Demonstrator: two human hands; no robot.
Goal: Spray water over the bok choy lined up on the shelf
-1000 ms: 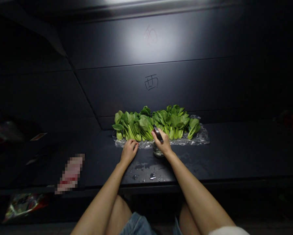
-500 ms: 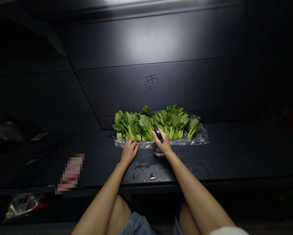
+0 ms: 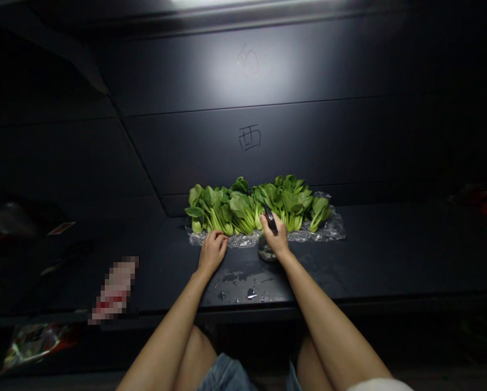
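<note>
Head view, right hand (image 3: 276,237) gripping spray bottle (image 3: 266,251), beside bok choy (image 3: 247,209)

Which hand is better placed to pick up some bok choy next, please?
Probably the left hand: it is empty, beside the bok choy, while the right hand grips a bottle.

Head cam here, strapped on the person's head, so it's straight first-person, looking forward and tilted down over a dark table (image 3: 373,250). It sits pretty close, just back from the table's near edge, with the lap (image 3: 196,358) showing below that edge and the wall (image 3: 243,65) filling the top of the frame beyond the table. Wide, bendy lens too. The left hand (image 3: 213,252) and right hand (image 3: 276,236) land mid-frame, with leafy greens (image 3: 251,209) just past them.
</note>
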